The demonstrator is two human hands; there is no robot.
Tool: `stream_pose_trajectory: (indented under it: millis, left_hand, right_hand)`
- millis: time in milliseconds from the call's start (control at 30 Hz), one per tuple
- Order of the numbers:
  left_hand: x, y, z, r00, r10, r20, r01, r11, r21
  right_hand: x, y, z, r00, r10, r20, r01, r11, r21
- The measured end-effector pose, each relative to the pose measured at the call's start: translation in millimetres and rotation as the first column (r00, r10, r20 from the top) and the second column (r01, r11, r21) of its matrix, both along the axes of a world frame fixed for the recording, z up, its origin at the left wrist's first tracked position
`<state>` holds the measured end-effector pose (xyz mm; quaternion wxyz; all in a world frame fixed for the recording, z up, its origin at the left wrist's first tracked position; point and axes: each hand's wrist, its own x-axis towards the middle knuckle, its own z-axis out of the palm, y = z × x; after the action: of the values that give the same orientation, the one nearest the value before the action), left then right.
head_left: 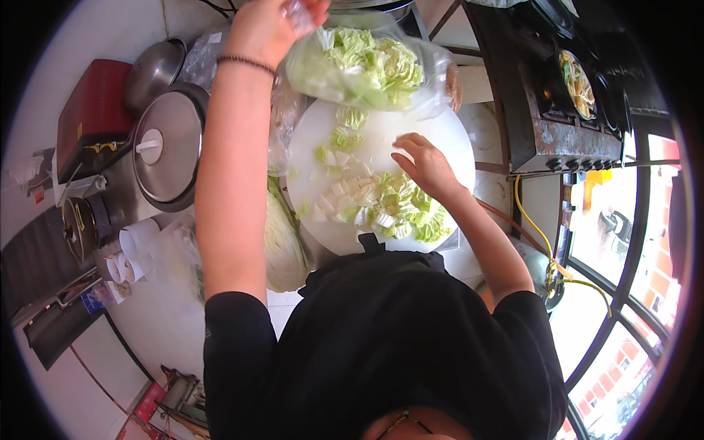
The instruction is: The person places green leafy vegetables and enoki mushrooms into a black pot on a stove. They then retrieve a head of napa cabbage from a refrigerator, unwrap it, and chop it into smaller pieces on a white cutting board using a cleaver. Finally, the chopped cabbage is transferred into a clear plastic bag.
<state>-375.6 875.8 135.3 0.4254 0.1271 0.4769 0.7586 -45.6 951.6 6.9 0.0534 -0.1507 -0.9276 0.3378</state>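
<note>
My left hand [269,27] is raised at the top of the view, with a crumpled piece of clear plastic [298,15] in its fingers. Right beside it a clear plastic bag [308,71] holds cut napa cabbage [374,60]. My right hand [426,165] hovers over the round white cutting board [456,132], fingers apart and nothing in them. Below that hand lies a pile of chopped cabbage [407,209], with smaller pieces [344,140] scattered on the board's left part. A napa cabbage [283,242] rests left of the board, partly hidden by my left forearm.
To the left stand a lidded metal pot [170,165], a metal bowl [157,69] and a red box [93,110]. A gas stove [561,143] is at the right, bearing a pan of food [577,85]. A yellow hose [528,214] hangs below it.
</note>
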Motion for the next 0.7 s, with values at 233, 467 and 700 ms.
stream_pose_trajectory:
  millis: [233, 467, 700]
  left_hand:
    - [14, 47, 61, 0.934, -0.176, 0.310, 0.094, 0.960, 0.262]
    - [23, 52, 68, 0.882, -0.126, 0.454, -0.003, 0.962, 0.272]
    - [42, -61, 23, 0.938, -0.151, 0.312, 0.127, 0.987, 0.097]
  right_hand:
    - [-76, 11, -61, 0.994, -0.108, -0.025, 0.110, 0.943, 0.315]
    - [-123, -36, -81, 0.998, 0.021, -0.055, -0.006, 0.965, 0.261]
    - [-42, -52, -70, 0.884, 0.464, 0.057, -0.467, 0.873, 0.138]
